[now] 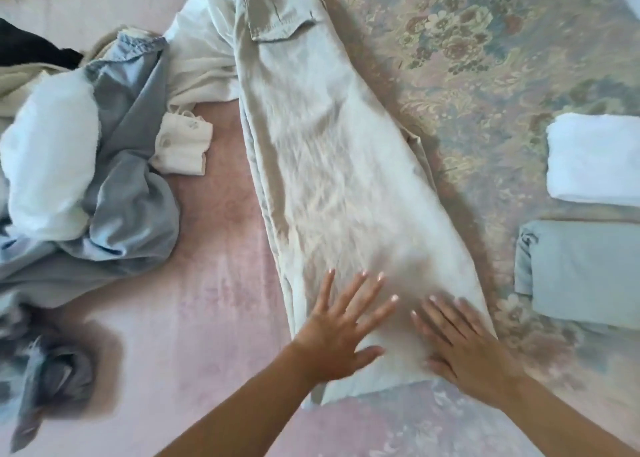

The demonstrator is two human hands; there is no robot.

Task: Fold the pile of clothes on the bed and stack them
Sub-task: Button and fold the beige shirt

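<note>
At the far left of the bed [214,318] lies the unfolded pile [86,165]: a black piece at the top edge, a cream piece under it, crumpled blue-grey denim, and a white garment bunched on top of the denim. A twisted grey-blue piece [52,370] lies below the pile, near the lower left corner. Just right of the pile sits a small white ribbed top [183,145] with buttons, and above it a rumpled white shirt [204,48] that touches the long side of the trousers.

The beige trousers [329,165] lie flat in the middle, folded lengthwise, running from the top of the view down toward the person, with a flapped pocket showing near the far end. The left hand [339,332] presses flat on the near end of the trousers, fingers straight and spread. The right hand [464,342] lies flat just beside it on the same end, fingers straight; the two hands are close but apart.

At the right edge, on the flowered part of the bedcover, sit two folded pieces well apart from the trousers: a white one [595,158] farther away and a pale blue one [581,269] nearer, close together.
</note>
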